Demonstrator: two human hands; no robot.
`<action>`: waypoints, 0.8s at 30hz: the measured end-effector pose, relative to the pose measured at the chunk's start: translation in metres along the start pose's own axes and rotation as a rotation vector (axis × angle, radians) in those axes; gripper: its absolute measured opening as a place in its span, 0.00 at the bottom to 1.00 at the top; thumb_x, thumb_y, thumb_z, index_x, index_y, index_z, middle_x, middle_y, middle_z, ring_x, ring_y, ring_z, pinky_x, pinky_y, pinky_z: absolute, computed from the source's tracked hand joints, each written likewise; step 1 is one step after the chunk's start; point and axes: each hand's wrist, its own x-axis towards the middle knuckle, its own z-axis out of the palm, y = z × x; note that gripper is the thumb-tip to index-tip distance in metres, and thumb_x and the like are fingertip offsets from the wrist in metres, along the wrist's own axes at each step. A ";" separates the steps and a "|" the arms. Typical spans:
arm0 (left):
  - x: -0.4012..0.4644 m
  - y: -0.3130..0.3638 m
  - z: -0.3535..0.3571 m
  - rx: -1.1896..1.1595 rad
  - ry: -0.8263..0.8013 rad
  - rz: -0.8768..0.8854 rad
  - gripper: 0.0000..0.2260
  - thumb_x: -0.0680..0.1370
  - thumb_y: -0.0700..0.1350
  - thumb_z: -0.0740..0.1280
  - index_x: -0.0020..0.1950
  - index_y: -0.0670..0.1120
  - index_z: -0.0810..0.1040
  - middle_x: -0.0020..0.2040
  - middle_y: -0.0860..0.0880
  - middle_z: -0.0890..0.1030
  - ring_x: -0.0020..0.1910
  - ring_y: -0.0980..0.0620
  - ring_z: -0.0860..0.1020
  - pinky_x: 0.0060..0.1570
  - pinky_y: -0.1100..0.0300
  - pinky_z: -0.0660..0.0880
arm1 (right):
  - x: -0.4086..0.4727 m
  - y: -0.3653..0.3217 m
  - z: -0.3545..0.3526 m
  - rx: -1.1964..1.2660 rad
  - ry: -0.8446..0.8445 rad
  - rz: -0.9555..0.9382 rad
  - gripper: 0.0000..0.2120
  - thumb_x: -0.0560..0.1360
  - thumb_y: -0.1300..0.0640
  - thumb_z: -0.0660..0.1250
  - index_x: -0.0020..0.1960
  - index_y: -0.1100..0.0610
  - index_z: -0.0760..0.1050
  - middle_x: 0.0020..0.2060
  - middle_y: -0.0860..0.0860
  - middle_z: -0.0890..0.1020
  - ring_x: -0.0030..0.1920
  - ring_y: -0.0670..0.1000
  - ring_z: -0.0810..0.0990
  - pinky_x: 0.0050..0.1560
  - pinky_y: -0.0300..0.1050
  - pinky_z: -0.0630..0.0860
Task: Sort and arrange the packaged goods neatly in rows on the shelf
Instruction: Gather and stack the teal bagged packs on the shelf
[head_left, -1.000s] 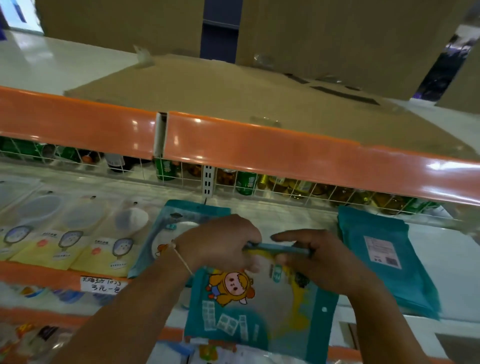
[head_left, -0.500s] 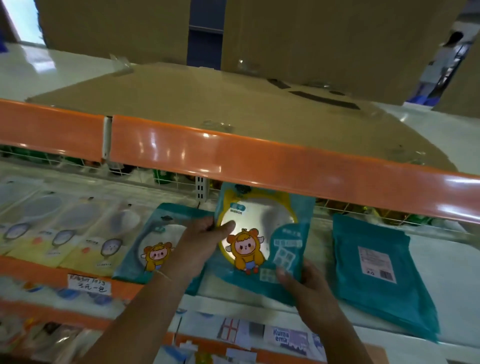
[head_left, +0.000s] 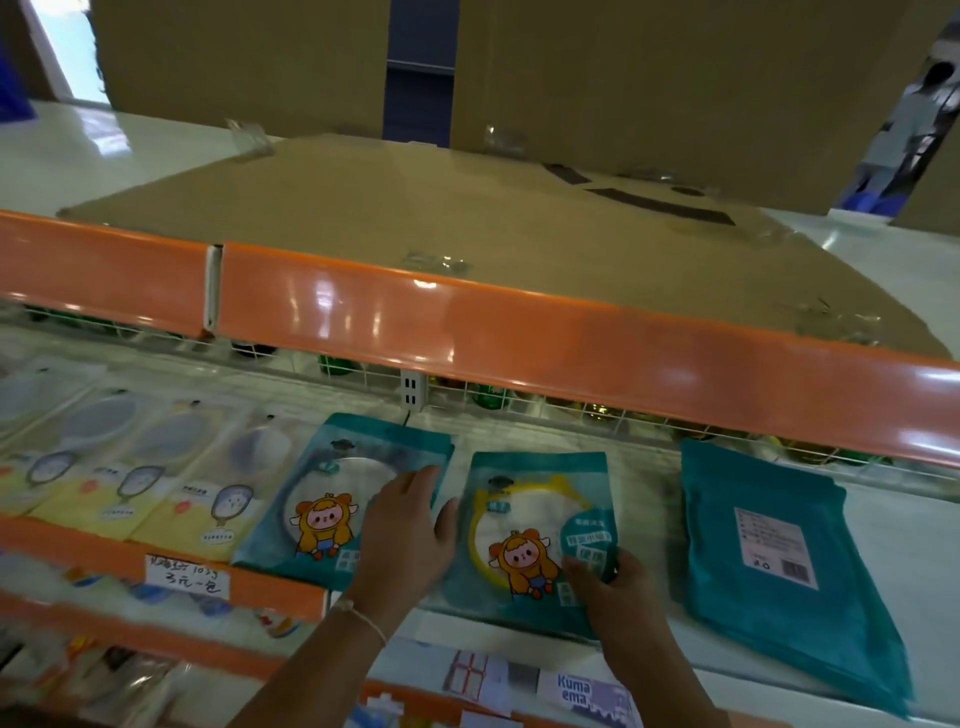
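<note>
Since half a second ago, pack (head_left: 540, 525) went from tilted upright to flat on shelf (head_left: 883, 525), centre frame, between teal neighbours. Right hand (head_left: 613, 587) pinches its lower right corner; left hand (head_left: 405, 525), fingers straight, rests along its left edge. Risk: a push skews the pack onto left pack (head_left: 332, 499). Count: two cartoon packs, one stack (head_left: 779, 545) face-down, at least three yellow packs (head_left: 197, 509).

About 3 yellow packets (head_left: 223, 514), 3 teal packs (head_left: 540, 525)
</note>
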 end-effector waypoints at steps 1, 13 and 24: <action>0.000 -0.008 0.001 0.007 -0.016 0.018 0.19 0.75 0.52 0.61 0.58 0.42 0.77 0.47 0.43 0.80 0.44 0.43 0.79 0.42 0.50 0.78 | 0.000 0.001 0.004 -0.041 -0.001 0.005 0.07 0.75 0.58 0.71 0.51 0.58 0.77 0.42 0.55 0.85 0.43 0.55 0.85 0.46 0.58 0.83; -0.001 -0.071 -0.004 0.233 -0.303 0.147 0.22 0.78 0.57 0.53 0.61 0.47 0.79 0.64 0.46 0.77 0.68 0.42 0.72 0.69 0.40 0.63 | -0.013 0.013 0.027 -0.847 0.214 -0.141 0.15 0.74 0.44 0.64 0.54 0.53 0.73 0.44 0.53 0.76 0.46 0.55 0.77 0.48 0.47 0.78; -0.003 -0.070 -0.001 0.190 -0.361 0.125 0.30 0.77 0.58 0.42 0.72 0.47 0.69 0.74 0.45 0.66 0.76 0.43 0.58 0.74 0.46 0.48 | -0.029 0.010 0.055 -1.089 0.163 -0.200 0.26 0.75 0.35 0.59 0.71 0.42 0.68 0.73 0.51 0.63 0.67 0.57 0.66 0.65 0.46 0.67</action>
